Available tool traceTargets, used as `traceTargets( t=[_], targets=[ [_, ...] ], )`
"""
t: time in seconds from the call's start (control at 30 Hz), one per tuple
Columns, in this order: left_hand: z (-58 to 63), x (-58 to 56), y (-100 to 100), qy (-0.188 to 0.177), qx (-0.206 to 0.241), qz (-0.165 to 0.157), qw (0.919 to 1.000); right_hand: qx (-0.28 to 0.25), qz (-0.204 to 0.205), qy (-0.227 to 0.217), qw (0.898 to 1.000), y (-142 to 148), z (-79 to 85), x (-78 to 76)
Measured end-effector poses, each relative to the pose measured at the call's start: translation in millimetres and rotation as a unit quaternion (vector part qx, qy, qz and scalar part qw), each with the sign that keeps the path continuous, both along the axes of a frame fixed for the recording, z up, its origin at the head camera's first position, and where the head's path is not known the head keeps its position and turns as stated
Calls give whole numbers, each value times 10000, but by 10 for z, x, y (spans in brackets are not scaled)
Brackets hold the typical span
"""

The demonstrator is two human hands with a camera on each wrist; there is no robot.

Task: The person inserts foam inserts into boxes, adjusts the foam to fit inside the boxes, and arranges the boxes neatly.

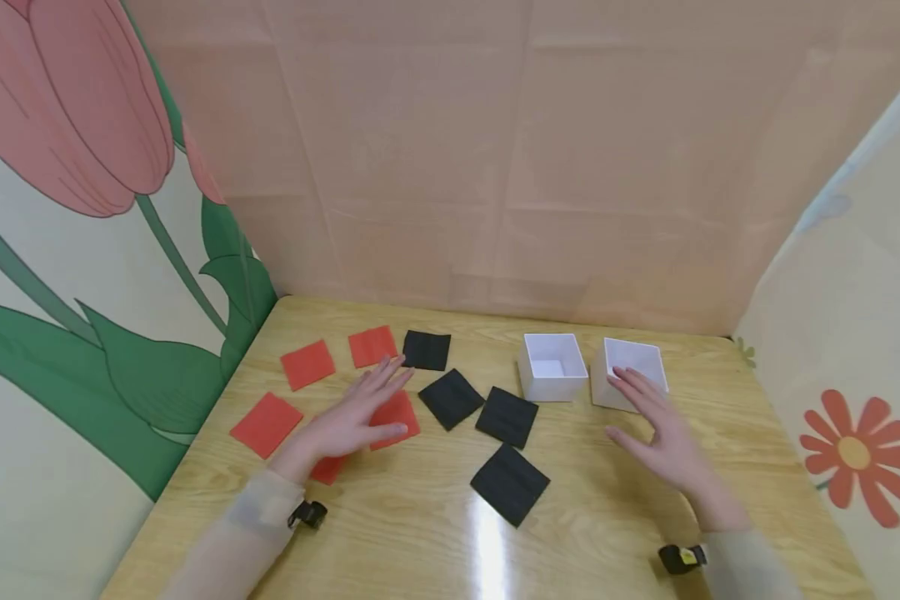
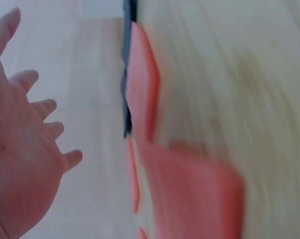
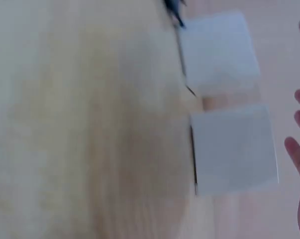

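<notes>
My left hand [image 1: 356, 417] hovers over the red cloth squares with its fingers spread and nothing in its grasp. Below it lie a red square [image 1: 396, 421] and another red square [image 1: 328, 469], each partly covered by the hand in the head view. On the right, my right hand [image 1: 663, 437] is held in the air, fingers extended, overlapping the front of the right white box [image 1: 607, 387]. Its palm holds nothing. The left white box [image 1: 553, 387] stands beside that one, open at the top. In the left wrist view, the spread left hand [image 2: 25, 144] is above the red pieces [image 2: 189, 194].
More red squares, such as the one at far left [image 1: 266, 425], lie on the wooden table [image 1: 390, 542]. Several black squares, one nearest the front [image 1: 510, 485], run down the middle. A peach curtain [image 1: 495, 167] hangs behind; flowered cloths flank both sides.
</notes>
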State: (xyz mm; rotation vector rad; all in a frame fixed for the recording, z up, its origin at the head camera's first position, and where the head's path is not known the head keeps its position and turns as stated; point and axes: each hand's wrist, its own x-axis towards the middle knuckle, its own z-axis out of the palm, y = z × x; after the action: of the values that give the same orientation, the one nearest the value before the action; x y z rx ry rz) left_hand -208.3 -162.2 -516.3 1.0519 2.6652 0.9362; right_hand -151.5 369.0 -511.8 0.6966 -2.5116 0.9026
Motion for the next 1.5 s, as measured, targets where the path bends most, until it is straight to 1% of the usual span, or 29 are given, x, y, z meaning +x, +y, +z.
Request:
traceTargets(
  t=[0.1, 0.2, 0.27, 0.33, 0.43, 0.5, 0.57, 0.67, 0.73, 0.8, 0.9, 0.97, 1.0, 1.1, 1.2, 1.33, 1.5],
  targets=[
    [69, 27, 150, -33, 406, -182, 9990, -899, -255, 91, 9956, 142, 24, -47],
    [100, 57, 311, -12, 574, -403, 9975, -1728, -342, -76, 9843, 287, 24, -98],
    [99, 78, 417, -20, 659, -570, 9962, -2297, -186, -355, 9724, 387, 17, -144],
    [82, 94, 522, -58, 700, -713, 9950, -2857, 35, -757, 9553, 484, 11, -195],
    [45, 110, 677, -150, 741, -962, 9925, -3376, 262, -1385, 9307, 614, 9, -283],
    [15, 118, 776, -169, 651, -1090, 9918, -3399, 257, -1732, 9240, 684, 8, -344],
    [-5, 126, 875, -177, 567, -1250, 9904, -3305, 243, -2026, 9215, 739, 4, -408],
    [-22, 135, 1021, -186, 397, -1512, 9875, -3080, 260, -2334, 9219, 796, -4, -499],
    [-43, 134, 1123, -130, 255, -1726, 9846, -2953, 280, -2527, 9209, 821, -11, -551],
    [-65, 138, 1221, -57, 66, -1933, 9811, -2715, 230, -2707, 9233, 841, -13, -591],
    [-100, 150, 1350, 88, -242, -2190, 9754, -2558, 227, -2964, 9199, 866, -25, -627],
    [-113, 162, 1415, 144, -400, -2314, 9719, -2518, 309, -3087, 9167, 880, -37, -641],
    [-117, 168, 1443, 170, -476, -2358, 9705, -2554, 373, -3130, 9140, 883, -42, -647],
    [-131, 179, 1516, 274, -672, -2482, 9660, -2507, 436, -3234, 9114, 891, -48, -656],
    [-127, 186, 1583, 391, -941, -2560, 9613, -2398, 346, -3281, 9130, 897, -41, -669],
    [-120, 199, 1660, 522, -1285, -2577, 9562, -2302, 274, -3319, 9144, 919, -28, -691],
    [-143, 224, 1711, 592, -1492, -2579, 9527, -2187, 272, -3356, 9159, 943, -9, -708]
  ],
)
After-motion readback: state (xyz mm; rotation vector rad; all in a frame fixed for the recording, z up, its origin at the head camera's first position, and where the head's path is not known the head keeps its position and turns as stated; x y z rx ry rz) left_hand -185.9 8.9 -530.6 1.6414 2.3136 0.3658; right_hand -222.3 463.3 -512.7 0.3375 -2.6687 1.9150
